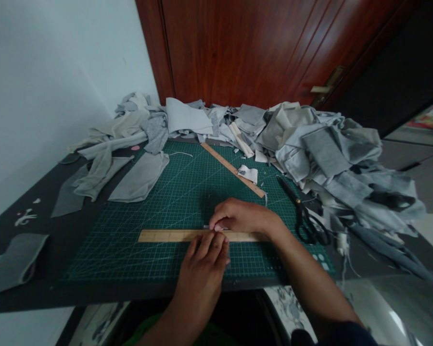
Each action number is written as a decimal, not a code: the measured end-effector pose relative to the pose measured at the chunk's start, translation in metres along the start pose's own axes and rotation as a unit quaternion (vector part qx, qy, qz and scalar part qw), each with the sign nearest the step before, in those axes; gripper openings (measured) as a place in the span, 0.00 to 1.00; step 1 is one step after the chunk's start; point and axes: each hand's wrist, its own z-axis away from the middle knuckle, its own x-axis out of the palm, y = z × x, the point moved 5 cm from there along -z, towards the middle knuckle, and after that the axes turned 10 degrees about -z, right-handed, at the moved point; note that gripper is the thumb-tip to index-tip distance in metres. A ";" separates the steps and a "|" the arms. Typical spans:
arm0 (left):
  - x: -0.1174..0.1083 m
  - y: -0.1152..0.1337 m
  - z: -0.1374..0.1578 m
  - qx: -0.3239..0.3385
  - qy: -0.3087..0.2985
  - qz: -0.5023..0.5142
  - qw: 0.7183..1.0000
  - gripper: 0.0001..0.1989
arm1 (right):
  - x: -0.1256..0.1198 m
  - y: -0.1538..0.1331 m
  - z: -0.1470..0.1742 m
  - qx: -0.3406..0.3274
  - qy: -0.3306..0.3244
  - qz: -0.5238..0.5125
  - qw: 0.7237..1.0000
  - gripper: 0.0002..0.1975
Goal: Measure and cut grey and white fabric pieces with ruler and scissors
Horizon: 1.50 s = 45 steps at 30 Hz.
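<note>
A wooden ruler (pixel 159 235) lies crosswise on the green cutting mat (pixel 159 192), close to the mat's near side. My left hand (pixel 205 259) rests flat on the ruler's middle, fingers stretched out and pressing down. Just beyond it, my right hand (pixel 234 215) is closed in a pinch at the ruler's far edge, fingertips touching those of my left hand. What the pinch holds is hidden. A bit of pale grey material shows beside the right fingertips, and its kind cannot be made out.
Black-handled scissors (pixel 305 221) lie at the mat's right edge. A second wooden ruler (pixel 234 170) lies slantwise with a white fabric scrap (pixel 248 174) on it. Grey fabric piles (pixel 324 144) line the back and right. Folded grey pieces (pixel 140 178) lie on the left.
</note>
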 end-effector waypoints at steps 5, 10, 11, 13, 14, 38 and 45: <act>0.001 0.000 0.000 0.002 0.009 0.001 1.000 0.15 | 0.001 0.003 0.000 -0.011 0.001 -0.001 1.000 0.10; 0.001 0.000 0.001 -0.003 0.007 0.003 1.000 0.15 | 0.001 0.005 0.000 0.002 -0.003 -0.014 1.000 0.11; 0.001 0.000 0.001 -0.003 0.005 0.003 1.000 0.15 | 0.000 0.005 0.000 0.006 -0.003 -0.016 1.000 0.11; 0.002 0.000 0.001 -0.003 0.001 0.003 1.000 0.15 | 0.000 0.004 0.000 0.010 -0.002 -0.016 1.000 0.11; 0.002 0.000 0.001 -0.004 0.000 0.003 1.000 0.15 | 0.000 0.004 0.001 0.011 -0.003 -0.016 1.000 0.11; 0.000 -0.001 0.000 -0.009 0.009 0.000 1.000 0.14 | -0.006 0.004 0.019 0.077 -0.006 0.041 0.996 0.12; 0.002 -0.001 0.001 -0.005 0.013 0.004 1.000 0.14 | -0.010 0.011 0.032 0.103 -0.001 0.018 0.994 0.12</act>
